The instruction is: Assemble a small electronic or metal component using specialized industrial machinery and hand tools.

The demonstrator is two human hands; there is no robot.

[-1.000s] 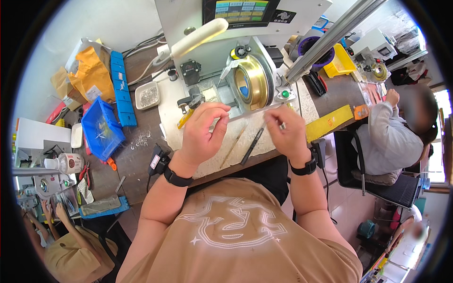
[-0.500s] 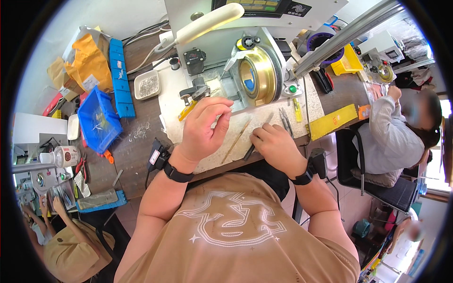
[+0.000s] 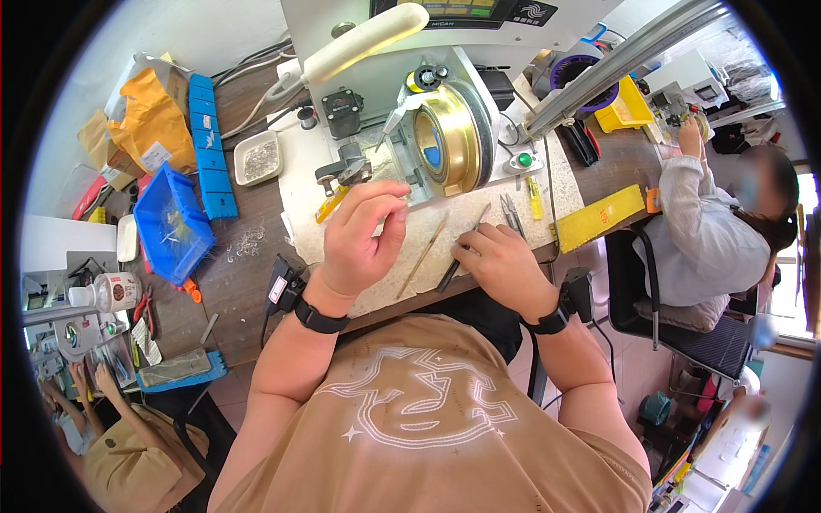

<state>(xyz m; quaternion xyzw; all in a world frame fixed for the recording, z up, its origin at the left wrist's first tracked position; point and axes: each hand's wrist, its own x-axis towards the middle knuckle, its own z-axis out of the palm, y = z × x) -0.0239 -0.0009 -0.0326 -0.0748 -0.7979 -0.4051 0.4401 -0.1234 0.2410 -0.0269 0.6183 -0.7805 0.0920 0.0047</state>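
My left hand [image 3: 363, 239] is raised in front of the machine, fingers bent and thumb tip close to the index fingertip; anything pinched there is too small to make out. Behind it are a small black clamp-like part [image 3: 344, 167] and a gold-coloured ring wheel [image 3: 457, 141]. My right hand [image 3: 500, 263] rests low on the pale work board [image 3: 376, 295], fingers curled down over a slim dark-handled tool [image 3: 448, 275]. The tool's pointed end shows beyond the fingers, but the fingertips' grip is partly hidden. Tweezers [image 3: 511, 214] and a thin wooden stick [image 3: 422, 256] lie nearby.
A white lamp arm [image 3: 366, 44] hangs over the machine. To the left stand a white dish of small bits [image 3: 258, 158] and a blue bin [image 3: 174, 224]. A yellow strip [image 3: 599, 214] lies at the right. Another person [image 3: 697, 248] sits at the right; others are at far left.
The whole view has shifted slightly. Both my hands keep nearly the same pose. The person at the right has reached their hands farther forward to their own machine.
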